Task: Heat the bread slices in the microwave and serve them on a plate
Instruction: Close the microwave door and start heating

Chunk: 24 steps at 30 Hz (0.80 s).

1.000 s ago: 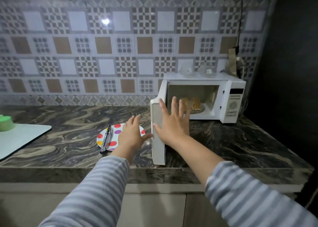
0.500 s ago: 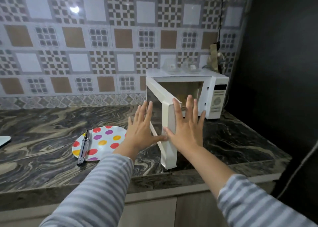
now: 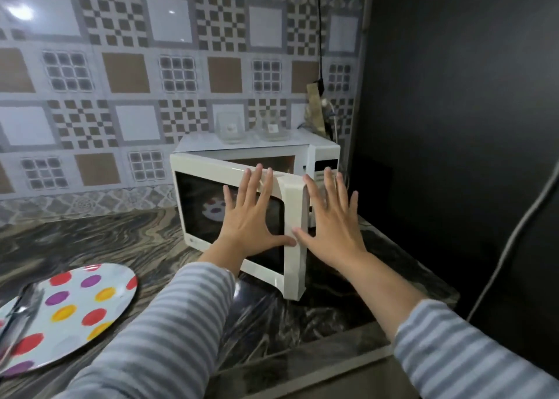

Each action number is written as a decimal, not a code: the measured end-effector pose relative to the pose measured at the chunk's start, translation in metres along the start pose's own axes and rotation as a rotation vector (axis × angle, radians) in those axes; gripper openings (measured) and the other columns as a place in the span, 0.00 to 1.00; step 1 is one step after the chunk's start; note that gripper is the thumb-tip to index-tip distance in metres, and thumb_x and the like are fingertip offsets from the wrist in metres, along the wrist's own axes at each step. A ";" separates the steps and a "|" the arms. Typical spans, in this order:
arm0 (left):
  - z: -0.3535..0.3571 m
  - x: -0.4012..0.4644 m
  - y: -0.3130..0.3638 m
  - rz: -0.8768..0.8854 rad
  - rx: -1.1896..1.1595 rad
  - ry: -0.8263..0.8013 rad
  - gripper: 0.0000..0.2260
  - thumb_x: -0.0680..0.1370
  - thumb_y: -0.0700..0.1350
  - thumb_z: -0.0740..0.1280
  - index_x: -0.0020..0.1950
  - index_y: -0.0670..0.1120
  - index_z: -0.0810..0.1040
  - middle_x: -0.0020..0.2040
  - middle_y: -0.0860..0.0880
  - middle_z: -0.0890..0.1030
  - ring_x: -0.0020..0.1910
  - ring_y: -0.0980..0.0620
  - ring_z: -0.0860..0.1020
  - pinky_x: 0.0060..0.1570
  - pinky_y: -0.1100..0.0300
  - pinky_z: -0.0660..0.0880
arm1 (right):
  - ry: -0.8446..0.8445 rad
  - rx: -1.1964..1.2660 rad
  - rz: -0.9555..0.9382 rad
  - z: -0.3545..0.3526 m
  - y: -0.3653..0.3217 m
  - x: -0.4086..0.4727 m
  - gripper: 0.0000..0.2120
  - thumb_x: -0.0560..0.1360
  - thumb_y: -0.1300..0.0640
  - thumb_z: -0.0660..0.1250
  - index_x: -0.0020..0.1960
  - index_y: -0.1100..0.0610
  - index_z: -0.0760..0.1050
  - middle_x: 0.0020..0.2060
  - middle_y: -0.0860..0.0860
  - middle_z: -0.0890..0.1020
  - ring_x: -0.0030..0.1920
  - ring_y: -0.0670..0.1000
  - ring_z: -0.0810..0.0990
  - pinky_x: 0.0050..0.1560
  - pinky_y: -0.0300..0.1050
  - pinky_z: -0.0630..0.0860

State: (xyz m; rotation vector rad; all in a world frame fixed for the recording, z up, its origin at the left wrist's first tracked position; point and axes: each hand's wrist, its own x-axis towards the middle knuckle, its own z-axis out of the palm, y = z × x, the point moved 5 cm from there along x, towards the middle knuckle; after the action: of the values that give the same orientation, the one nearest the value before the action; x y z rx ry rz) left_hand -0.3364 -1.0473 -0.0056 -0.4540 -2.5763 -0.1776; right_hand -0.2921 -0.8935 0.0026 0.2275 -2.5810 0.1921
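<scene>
A white microwave point(image 3: 320, 153) stands at the back right of the marble counter, its door point(image 3: 211, 199) swung partly toward the body. My left hand point(image 3: 251, 217) presses flat on the door's dark window with fingers spread. My right hand point(image 3: 329, 223) is flat with straight fingers just right of the door's free edge, its thumb touching that edge. The bread slices inside are hidden by the door. A white plate with coloured dots point(image 3: 72, 311) lies on the counter at the lower left, with tongs point(image 3: 18, 317) resting on it.
Two clear glass containers point(image 3: 251, 129) sit on top of the microwave. A black cord point(image 3: 319, 35) hangs down the tiled wall behind it. A dark wall point(image 3: 453, 126) closes off the right side. The counter's front edge point(image 3: 332, 359) runs below my arms.
The door has swung from wide open to partly closed, pushed by both hands. The view has moved right and closer, so the plate now sits at the lower left.
</scene>
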 end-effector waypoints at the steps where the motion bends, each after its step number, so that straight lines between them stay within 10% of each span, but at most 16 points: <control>1: 0.006 0.010 0.003 -0.015 0.015 0.005 0.61 0.60 0.77 0.63 0.70 0.54 0.22 0.75 0.51 0.29 0.73 0.48 0.27 0.71 0.33 0.39 | -0.005 0.006 -0.005 0.003 0.010 0.009 0.49 0.74 0.37 0.64 0.75 0.44 0.28 0.74 0.54 0.29 0.74 0.56 0.28 0.73 0.63 0.37; 10: 0.054 0.084 0.022 -0.158 0.056 0.086 0.61 0.59 0.78 0.63 0.72 0.55 0.24 0.77 0.51 0.33 0.74 0.47 0.28 0.70 0.31 0.38 | -0.034 0.111 -0.102 0.040 0.079 0.090 0.46 0.74 0.42 0.67 0.77 0.46 0.36 0.76 0.53 0.34 0.75 0.55 0.32 0.73 0.62 0.38; 24: 0.120 0.130 0.022 -0.252 0.097 0.104 0.54 0.64 0.73 0.65 0.76 0.54 0.37 0.77 0.49 0.33 0.75 0.44 0.33 0.69 0.30 0.41 | -0.029 0.082 -0.206 0.089 0.116 0.165 0.47 0.76 0.43 0.63 0.69 0.38 0.23 0.75 0.55 0.31 0.75 0.59 0.32 0.73 0.67 0.41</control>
State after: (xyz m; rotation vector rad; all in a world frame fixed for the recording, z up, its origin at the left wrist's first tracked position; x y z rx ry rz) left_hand -0.4901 -0.9642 -0.0411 -0.0816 -2.5192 -0.1589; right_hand -0.4987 -0.8165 0.0035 0.5271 -2.5597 0.2203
